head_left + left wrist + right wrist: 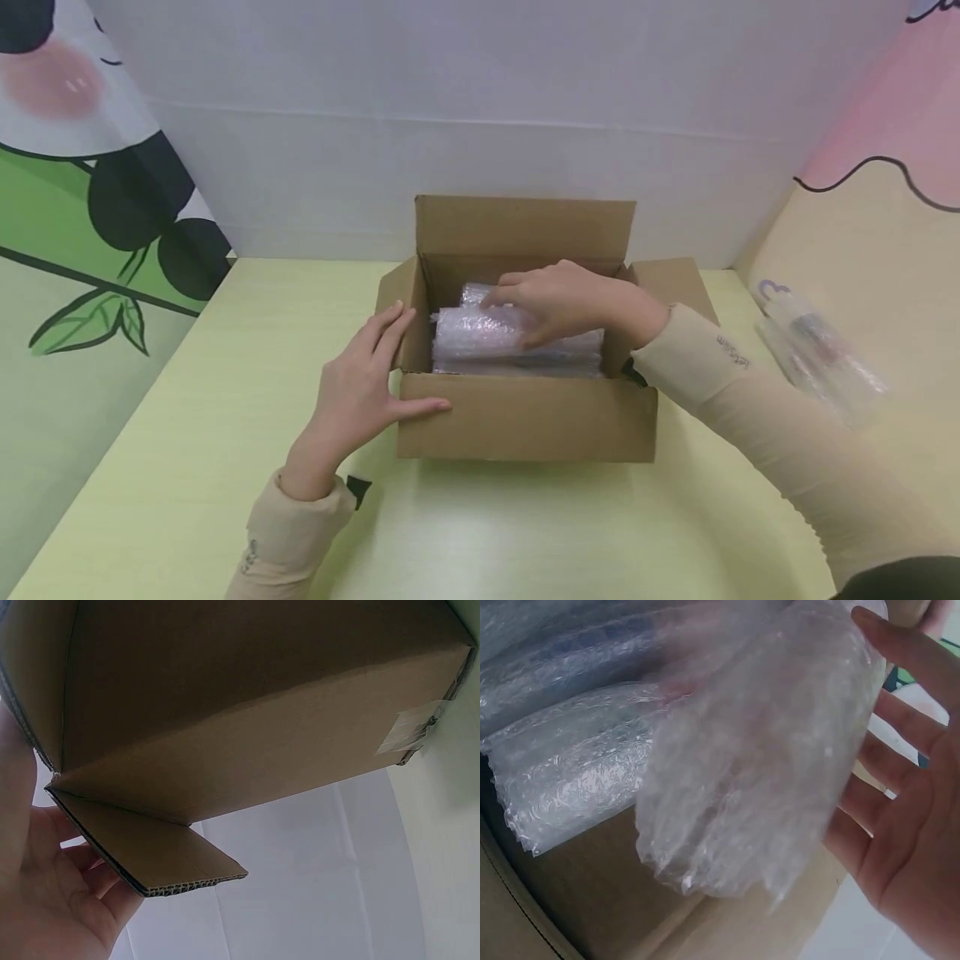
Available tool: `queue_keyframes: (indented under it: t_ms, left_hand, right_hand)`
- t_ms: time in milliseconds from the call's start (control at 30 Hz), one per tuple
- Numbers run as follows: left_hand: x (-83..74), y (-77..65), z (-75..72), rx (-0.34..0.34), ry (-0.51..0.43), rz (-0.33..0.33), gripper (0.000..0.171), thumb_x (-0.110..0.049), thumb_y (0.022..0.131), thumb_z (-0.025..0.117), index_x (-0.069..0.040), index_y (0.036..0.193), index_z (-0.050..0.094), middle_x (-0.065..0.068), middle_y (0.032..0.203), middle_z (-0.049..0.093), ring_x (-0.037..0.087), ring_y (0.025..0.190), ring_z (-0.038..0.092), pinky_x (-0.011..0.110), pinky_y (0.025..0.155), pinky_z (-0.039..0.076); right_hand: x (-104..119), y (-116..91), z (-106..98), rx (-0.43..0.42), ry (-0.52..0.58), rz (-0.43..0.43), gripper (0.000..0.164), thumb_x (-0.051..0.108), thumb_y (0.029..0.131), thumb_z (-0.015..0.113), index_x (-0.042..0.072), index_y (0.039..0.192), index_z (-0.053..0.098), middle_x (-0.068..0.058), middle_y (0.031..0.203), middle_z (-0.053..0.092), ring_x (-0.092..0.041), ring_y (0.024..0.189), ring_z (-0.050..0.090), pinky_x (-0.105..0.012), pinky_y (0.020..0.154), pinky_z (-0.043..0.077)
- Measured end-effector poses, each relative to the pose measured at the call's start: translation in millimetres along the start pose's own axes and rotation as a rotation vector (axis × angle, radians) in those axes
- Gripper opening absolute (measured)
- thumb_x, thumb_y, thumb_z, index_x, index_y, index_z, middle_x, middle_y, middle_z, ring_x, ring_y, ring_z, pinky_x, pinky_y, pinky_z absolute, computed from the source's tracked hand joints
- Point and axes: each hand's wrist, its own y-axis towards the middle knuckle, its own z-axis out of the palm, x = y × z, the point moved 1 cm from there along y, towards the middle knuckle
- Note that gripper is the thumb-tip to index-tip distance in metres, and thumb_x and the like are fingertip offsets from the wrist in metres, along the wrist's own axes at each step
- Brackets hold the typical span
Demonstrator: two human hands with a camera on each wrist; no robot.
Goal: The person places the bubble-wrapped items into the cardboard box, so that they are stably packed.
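An opened cardboard box (525, 421) stands on the table with several bubble-wrapped packages inside. My right hand (573, 300) reaches into it and grips the top bubble-wrapped package (472, 333), thumb and fingers about its right part. Up close in the right wrist view, this clear package (757, 765) is tilted and blurred; what it wraps is hard to make out. My left hand (352, 400) rests at the box's front left corner, fingers extended along the left flap (150, 847) and thumb lying against the front flap.
Other bubble-wrapped rolls (577, 772) lie in the box beneath and beside the gripped one. To the right, clear plastic packages (821, 350) lie on the table. A white backdrop (315, 183) rises behind the box, whose back flap (525, 225) stands up.
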Motion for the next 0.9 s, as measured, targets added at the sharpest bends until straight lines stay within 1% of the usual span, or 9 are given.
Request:
queue_keyframes:
  t_ms: [167, 267, 433, 500, 667, 733, 800, 900]
  left_hand:
    - [-0.2, 0.1, -1.3, 0.008, 0.004, -0.005, 0.116, -0.092, 0.067, 0.038, -0.005, 0.144, 0.043, 0.015, 0.144, 0.048, 0.033, 0.122, 0.056, 0.027, 0.045, 0.044]
    - [-0.5, 0.1, -1.4, 0.008, 0.001, -0.006, 0.116, -0.091, 0.066, 0.039, -0.005, 0.144, 0.043, 0.015, 0.144, 0.048, 0.033, 0.122, 0.056, 0.028, 0.046, 0.045]
    - [-0.4, -0.1, -1.4, 0.017, 0.0, -0.011, 0.116, -0.091, 0.066, 0.039, -0.006, 0.144, 0.043, 0.015, 0.145, 0.048, 0.033, 0.123, 0.055, 0.029, 0.046, 0.046]
    - [-0.5, -0.1, -1.3, 0.025, 0.0, -0.016, 0.116, -0.091, 0.066, 0.043, -0.006, 0.145, 0.042, 0.015, 0.145, 0.047, 0.033, 0.123, 0.055, 0.028, 0.047, 0.045]
    - [-0.8, -0.3, -2.1, 0.042, 0.003, -0.029, 0.116, -0.087, 0.063, 0.057, -0.006, 0.145, 0.042, 0.014, 0.146, 0.047, 0.032, 0.123, 0.055, 0.025, 0.046, 0.041]
    - [-0.8, -0.4, -2.3, 0.045, 0.004, -0.029, 0.116, -0.085, 0.062, 0.059, -0.006, 0.145, 0.042, 0.015, 0.146, 0.046, 0.032, 0.124, 0.055, 0.025, 0.046, 0.041]
    - [-0.7, -0.3, -2.1, 0.044, 0.003, -0.029, 0.116, -0.086, 0.063, 0.057, -0.006, 0.145, 0.042, 0.014, 0.146, 0.047, 0.032, 0.124, 0.055, 0.025, 0.046, 0.041]
    - [-0.4, -0.1, -1.8, 0.035, 0.0, -0.026, 0.116, -0.089, 0.064, 0.051, -0.006, 0.145, 0.042, 0.014, 0.145, 0.047, 0.032, 0.124, 0.055, 0.026, 0.045, 0.041]
  right_hand:
    - [5, 1, -2, 0.044, 0.015, 0.008, 0.061, 0.032, 0.081, 0.075, 0.025, 0.137, 0.053, 0.004, 0.132, 0.058, -0.016, 0.105, 0.065, -0.043, 0.075, 0.052]
    - [5, 1, -2, 0.059, 0.038, 0.015, 0.064, 0.033, 0.08, 0.077, 0.024, 0.138, 0.052, 0.002, 0.129, 0.06, -0.018, 0.106, 0.066, -0.044, 0.078, 0.053]
    - [4, 1, -2, 0.072, 0.049, 0.025, 0.071, 0.039, 0.077, 0.08, 0.023, 0.14, 0.05, -0.001, 0.128, 0.06, -0.019, 0.111, 0.065, -0.047, 0.083, 0.052]
    - [3, 0, -1, 0.076, 0.048, 0.03, 0.072, 0.041, 0.077, 0.08, 0.023, 0.14, 0.05, -0.001, 0.13, 0.06, -0.019, 0.114, 0.064, -0.048, 0.085, 0.051]
    - [1, 0, -1, 0.066, 0.05, 0.029, 0.073, 0.042, 0.077, 0.079, 0.023, 0.141, 0.049, -0.001, 0.131, 0.06, -0.019, 0.117, 0.062, -0.048, 0.086, 0.052]
    - [-1, -1, -2, 0.058, 0.058, 0.028, 0.072, 0.042, 0.078, 0.079, 0.023, 0.141, 0.049, 0.0, 0.132, 0.059, -0.018, 0.118, 0.061, -0.048, 0.086, 0.051]
    - [-3, -3, -4, 0.049, 0.073, 0.029, 0.071, 0.041, 0.079, 0.078, 0.023, 0.141, 0.048, 0.002, 0.133, 0.058, -0.017, 0.119, 0.06, -0.048, 0.089, 0.051]
    - [-8, -9, -10, 0.027, 0.102, 0.048, 0.069, 0.04, 0.08, 0.078, 0.024, 0.141, 0.048, 0.005, 0.135, 0.056, -0.016, 0.12, 0.059, -0.048, 0.092, 0.049]
